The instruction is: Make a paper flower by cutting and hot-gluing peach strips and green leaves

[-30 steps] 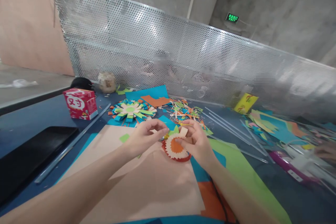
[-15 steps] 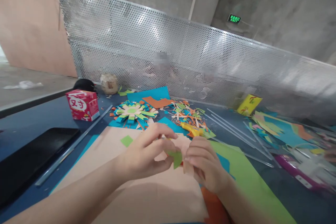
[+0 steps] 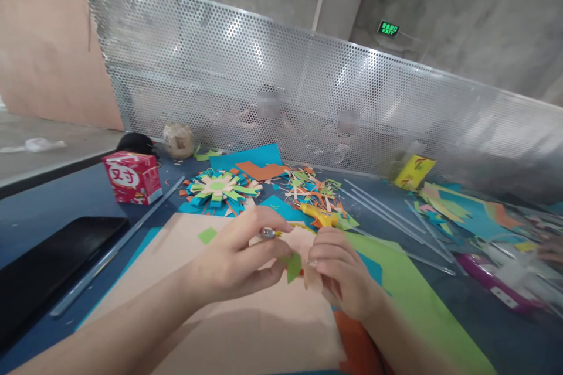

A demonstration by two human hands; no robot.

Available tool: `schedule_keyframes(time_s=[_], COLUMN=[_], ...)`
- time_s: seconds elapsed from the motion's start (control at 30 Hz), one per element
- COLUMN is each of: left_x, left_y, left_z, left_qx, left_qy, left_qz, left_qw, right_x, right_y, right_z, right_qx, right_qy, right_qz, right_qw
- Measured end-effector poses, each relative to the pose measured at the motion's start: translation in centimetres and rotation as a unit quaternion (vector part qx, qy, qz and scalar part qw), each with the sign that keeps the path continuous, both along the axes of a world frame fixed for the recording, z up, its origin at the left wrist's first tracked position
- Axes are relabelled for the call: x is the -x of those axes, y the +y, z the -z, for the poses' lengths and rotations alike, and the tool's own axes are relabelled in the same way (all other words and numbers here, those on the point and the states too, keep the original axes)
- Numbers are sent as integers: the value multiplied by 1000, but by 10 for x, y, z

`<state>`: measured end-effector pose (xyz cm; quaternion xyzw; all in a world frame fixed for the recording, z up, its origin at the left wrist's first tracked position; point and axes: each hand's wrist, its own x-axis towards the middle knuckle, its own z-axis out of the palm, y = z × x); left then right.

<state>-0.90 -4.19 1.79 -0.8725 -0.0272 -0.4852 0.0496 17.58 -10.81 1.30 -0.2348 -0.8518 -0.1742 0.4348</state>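
Note:
My left hand [image 3: 246, 255] is closed, thumb and fingers pinching a small green paper piece [image 3: 294, 268] with a pointed lower end. Between its index and middle fingers a small silvery thing [image 3: 269, 233] shows; its kind is unclear. My right hand [image 3: 345, 272], fingers curled, grips a peach paper strip [image 3: 313, 279] right beside the green piece. Behind the fingertips is more peach paper with a yellow and orange edge, mostly hidden. Below both hands lies a large peach paper sheet [image 3: 246, 328] with a small green paper square [image 3: 207, 235] on it.
A layered paper flower [image 3: 219, 186], paper scraps [image 3: 314, 187] and a yellow glue gun [image 3: 320, 214] lie beyond my hands. Left are a red box [image 3: 133, 177] and a black phone [image 3: 61, 261]. Clear glue sticks [image 3: 382, 211] and a purple tool [image 3: 497, 287] are right. A perforated metal screen [image 3: 220, 70] stands behind.
The camera view has shifted slightly. The green piece has turned a little in my left fingers, and the silvery thing between them shows more clearly. Both hands stay close together.

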Motion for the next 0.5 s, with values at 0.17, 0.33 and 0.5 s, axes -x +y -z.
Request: schedule_keyframes(time_s=[0.17, 0.33, 0.5], left_x=[0, 0, -1], left_y=[1, 1, 1], left_z=[0, 0, -1], left_qx=[-3, -10, -12], left_qy=[19, 11, 11], left_qz=[4, 0, -5], left_qw=[1000, 1000, 1000], right_x=[0, -1, -2], right_y=[1, 3, 5], right_z=[3, 7, 9], right_qx=[9, 46, 57], right_qy=[-6, -1, 1], right_qz=[3, 1, -8], right_qw=[1000, 999, 998])
